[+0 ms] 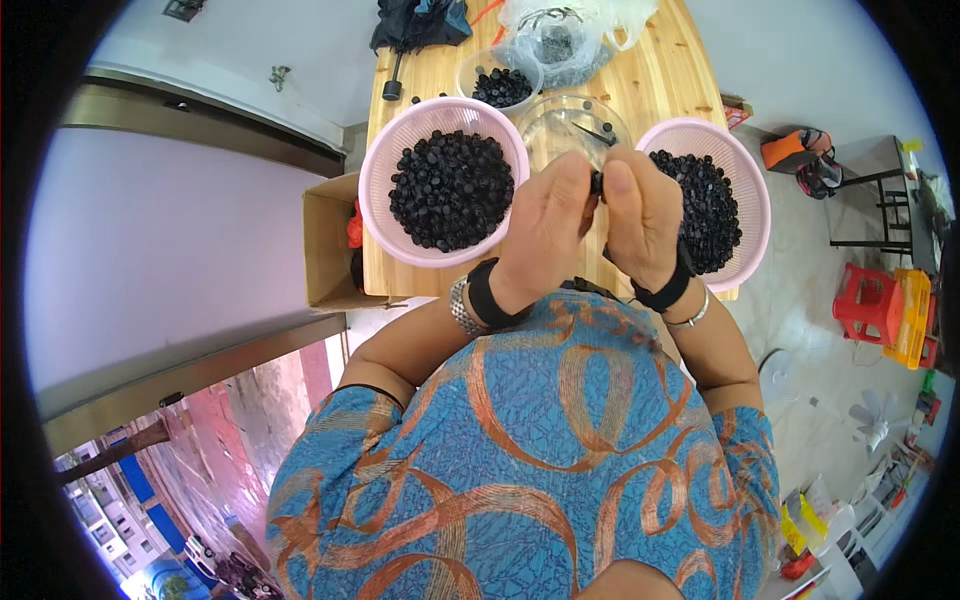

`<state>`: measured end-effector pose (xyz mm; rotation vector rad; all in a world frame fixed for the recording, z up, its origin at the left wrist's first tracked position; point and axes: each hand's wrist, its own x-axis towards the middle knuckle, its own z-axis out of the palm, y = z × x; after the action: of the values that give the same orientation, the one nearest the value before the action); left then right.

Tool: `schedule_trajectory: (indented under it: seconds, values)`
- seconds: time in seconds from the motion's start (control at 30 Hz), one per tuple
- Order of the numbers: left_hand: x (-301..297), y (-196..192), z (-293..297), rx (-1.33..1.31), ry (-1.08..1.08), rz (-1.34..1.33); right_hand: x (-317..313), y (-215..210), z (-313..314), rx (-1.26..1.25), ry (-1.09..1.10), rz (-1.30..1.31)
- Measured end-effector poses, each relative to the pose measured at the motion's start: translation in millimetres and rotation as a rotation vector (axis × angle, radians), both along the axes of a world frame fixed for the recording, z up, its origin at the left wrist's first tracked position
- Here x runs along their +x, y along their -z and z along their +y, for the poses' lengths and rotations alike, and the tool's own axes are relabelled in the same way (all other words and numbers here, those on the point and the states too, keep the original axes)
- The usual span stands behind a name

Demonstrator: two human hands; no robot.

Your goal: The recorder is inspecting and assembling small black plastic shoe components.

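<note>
My left hand (545, 225) and my right hand (640, 215) meet in front of my chest, thumbs together, pinching one small black part (597, 182) between them. Both wrists wear black bands and a bracelet. A pink mesh basket (385, 150) heaped with small black parts sits just left of my left hand. A second pink basket (745, 175) of the same parts sits to the right, partly behind my right hand. A clear bowl (560, 115) with a few black pieces stands just beyond my fingers.
The baskets rest on a wooden table (690, 80). Farther back are a clear tub of black parts (500, 85), a plastic bag (570, 35) and a dark cloth (420, 22). A cardboard box (325, 240) stands left of the table. Red and yellow stools (885, 305) stand at right.
</note>
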<state>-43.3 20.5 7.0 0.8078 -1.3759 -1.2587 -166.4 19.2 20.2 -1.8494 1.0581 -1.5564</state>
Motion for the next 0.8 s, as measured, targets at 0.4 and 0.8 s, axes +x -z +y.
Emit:
schedule_trajectory:
  seconds: [0.4, 0.8]
  values:
    - [20, -21, 3, 0.353, 0.315, 0.064, -29, -17, -5, -0.182, -0.175, 0.472]
    - [18, -16, 15, 0.037, 0.136, -0.242, -30, -23, 9, 0.009, -0.23, 0.492]
